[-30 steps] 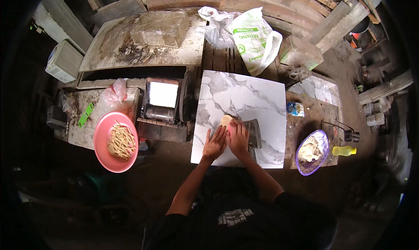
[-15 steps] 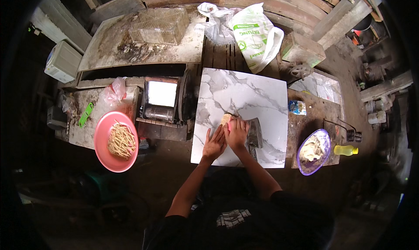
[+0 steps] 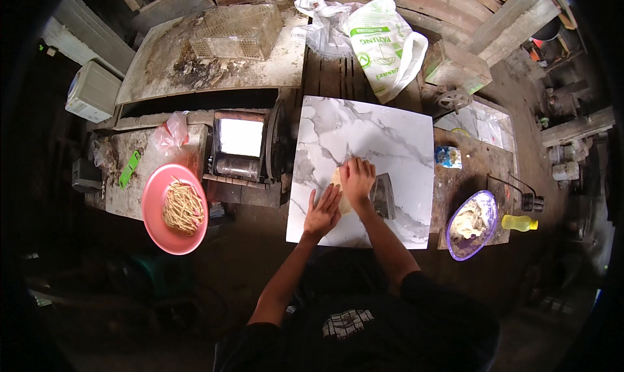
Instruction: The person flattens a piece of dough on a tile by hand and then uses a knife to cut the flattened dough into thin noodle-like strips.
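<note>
A flat piece of pale dough [image 3: 344, 204] lies on the marble-patterned tile [image 3: 338, 128], partly covered by both hands. My left hand [image 3: 323, 215] rests on the dough's left side, its fingers stretched out flat. Over the dough's right part, my right hand [image 3: 357, 181] is closed, fingers curled down. What those fingers hold, if anything, is hidden. Just right of my right hand, a grey cleaver-like blade [image 3: 384, 196] lies flat on the tile; its handle is hidden by my forearm.
Left, a pink basin [image 3: 151, 226] holds cut dough strips, beside a roller machine [image 3: 237, 169]. Right, a purple-rimmed bowl [image 3: 462, 250] of dough stands near a yellow bottle [image 3: 519, 223] and a small blue packet [image 3: 448, 156]. A white-green sack [image 3: 383, 47] lies behind the tile.
My right hand has shifted slightly up and right and curled more tightly. A pink bit seen by its fingers is now out of sight. More dough shows between the hands.
</note>
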Demonstrator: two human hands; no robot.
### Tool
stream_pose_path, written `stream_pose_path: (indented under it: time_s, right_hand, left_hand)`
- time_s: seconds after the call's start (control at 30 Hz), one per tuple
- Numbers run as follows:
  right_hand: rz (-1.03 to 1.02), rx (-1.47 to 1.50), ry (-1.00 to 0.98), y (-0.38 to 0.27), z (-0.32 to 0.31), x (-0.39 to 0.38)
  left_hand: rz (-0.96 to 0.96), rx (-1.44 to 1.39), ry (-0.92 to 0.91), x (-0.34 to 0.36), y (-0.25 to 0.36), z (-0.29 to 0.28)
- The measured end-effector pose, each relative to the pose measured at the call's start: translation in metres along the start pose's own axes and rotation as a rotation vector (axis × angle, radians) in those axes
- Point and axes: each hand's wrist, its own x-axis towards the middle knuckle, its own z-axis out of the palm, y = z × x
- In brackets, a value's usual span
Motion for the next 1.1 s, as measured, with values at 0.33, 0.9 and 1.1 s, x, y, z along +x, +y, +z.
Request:
stream_pose_path:
  time_s: [0.33, 0.9, 1.1]
  right_hand:
    - [0.341, 0.236, 0.056, 0.034, 0.008, 0.029]
    - [0.232, 0.005, -0.285, -0.004, 0.021, 0.047]
    - [0.050, 0.079, -0.033, -0.011, 0.010, 0.010]
  left_hand:
    - [0.024, 0.023, 0.031, 0.007, 0.000, 0.000]
    - [-0.050, -0.031, 0.037, 0.006, -0.004, 0.009]
    - [-0.071, -0.030, 0.040, 0.003, -0.001, 0.009]
